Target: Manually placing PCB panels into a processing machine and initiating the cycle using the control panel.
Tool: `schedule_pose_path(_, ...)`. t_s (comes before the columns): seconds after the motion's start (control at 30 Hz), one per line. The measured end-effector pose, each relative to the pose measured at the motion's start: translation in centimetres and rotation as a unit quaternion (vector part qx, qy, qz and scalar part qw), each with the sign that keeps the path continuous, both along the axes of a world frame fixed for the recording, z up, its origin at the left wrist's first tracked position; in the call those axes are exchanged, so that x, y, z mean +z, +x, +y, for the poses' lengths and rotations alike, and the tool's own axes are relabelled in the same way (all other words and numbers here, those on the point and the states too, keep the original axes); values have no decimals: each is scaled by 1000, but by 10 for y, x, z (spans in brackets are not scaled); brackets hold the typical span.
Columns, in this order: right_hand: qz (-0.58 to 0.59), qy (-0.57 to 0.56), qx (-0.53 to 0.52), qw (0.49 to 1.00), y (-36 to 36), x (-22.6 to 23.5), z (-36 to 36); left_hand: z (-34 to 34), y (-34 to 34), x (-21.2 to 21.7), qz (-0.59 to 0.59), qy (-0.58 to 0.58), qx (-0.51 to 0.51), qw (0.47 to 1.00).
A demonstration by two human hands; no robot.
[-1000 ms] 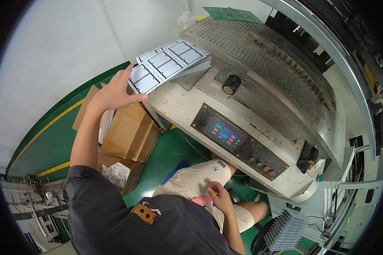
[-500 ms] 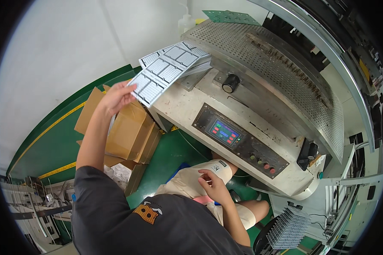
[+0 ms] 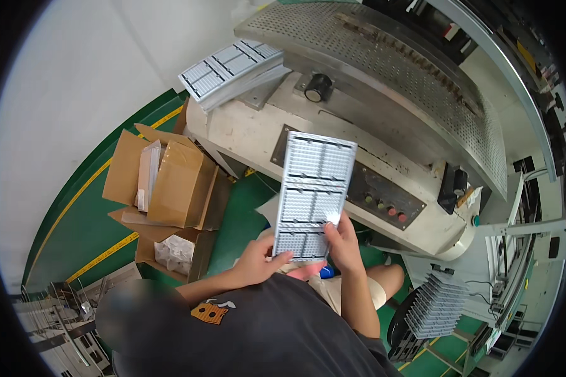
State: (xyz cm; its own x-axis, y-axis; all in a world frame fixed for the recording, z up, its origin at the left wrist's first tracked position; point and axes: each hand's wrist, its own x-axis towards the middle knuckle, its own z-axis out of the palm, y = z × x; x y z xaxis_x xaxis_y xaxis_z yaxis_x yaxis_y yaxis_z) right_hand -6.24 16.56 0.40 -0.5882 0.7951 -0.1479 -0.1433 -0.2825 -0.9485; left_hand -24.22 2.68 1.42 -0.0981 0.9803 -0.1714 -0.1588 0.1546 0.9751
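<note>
Fingers (image 3: 344,222) on gridded panel (image 3: 316,188) above printed shirt (image 3: 277,333)

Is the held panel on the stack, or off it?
Off: the left hand and the right hand hold the panel apart from the stack.

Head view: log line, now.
left hand: lower-left grip | right hand: lower-right grip | held: white rectangular black-lined panel | stack of similar panels: on off-white machine

The gridded white panel (image 3: 317,166) has been removed from the stack (image 3: 219,70) and brought before the dark shirt (image 3: 283,327). Its lower left corner is now held by the left grip (image 3: 256,261), its lower right edge by the right grip (image 3: 344,246), previously empty. The control screen has been covered by the panel.
</note>
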Motion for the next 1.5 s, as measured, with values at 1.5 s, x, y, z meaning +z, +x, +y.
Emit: schedule_pose_path(1.5, 360, -141, -215, 897, 87, -19, -40, 64, 86, -41, -60, 51, -246, 966)
